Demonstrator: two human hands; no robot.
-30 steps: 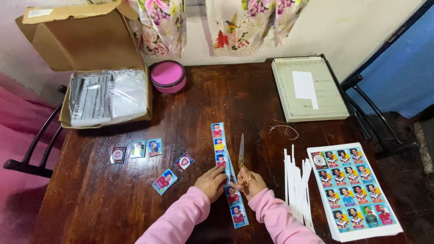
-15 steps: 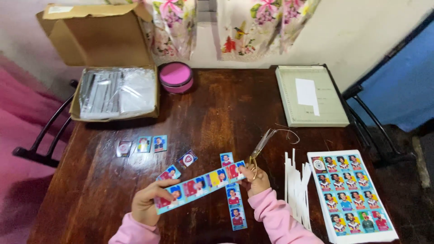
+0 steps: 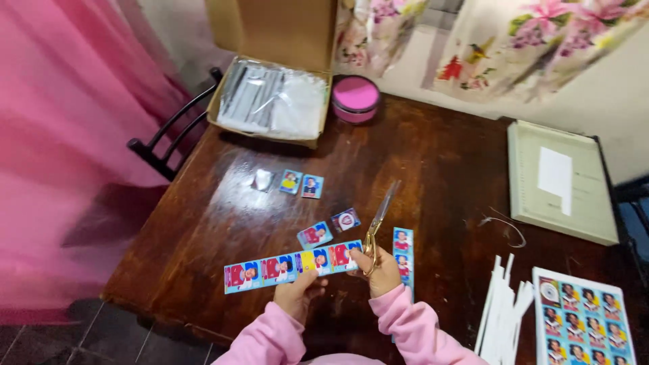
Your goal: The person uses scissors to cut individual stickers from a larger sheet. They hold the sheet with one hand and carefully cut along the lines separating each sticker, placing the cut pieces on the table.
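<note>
We're in a home, at what looks like a room's work corner: a dark polished wooden table point(image 3: 433, 169) pushed up to a plain wall, with flowered curtains point(image 3: 514, 40) hanging at the far side and a sheer pink drape point(image 3: 61, 135) filling the left. A black chair point(image 3: 165, 138) sits at the far left corner, an open cardboard box point(image 3: 277, 101) of clear sleeves and a round pink tub point(image 3: 356, 99) stand at the far edge, and grey floor tiles point(image 3: 135, 338) show near left. Homely, not a shop or office.

box point(image 3: 274, 101) behind cards point(image 3: 301, 184), sheet point(image 3: 583, 323) right
</note>
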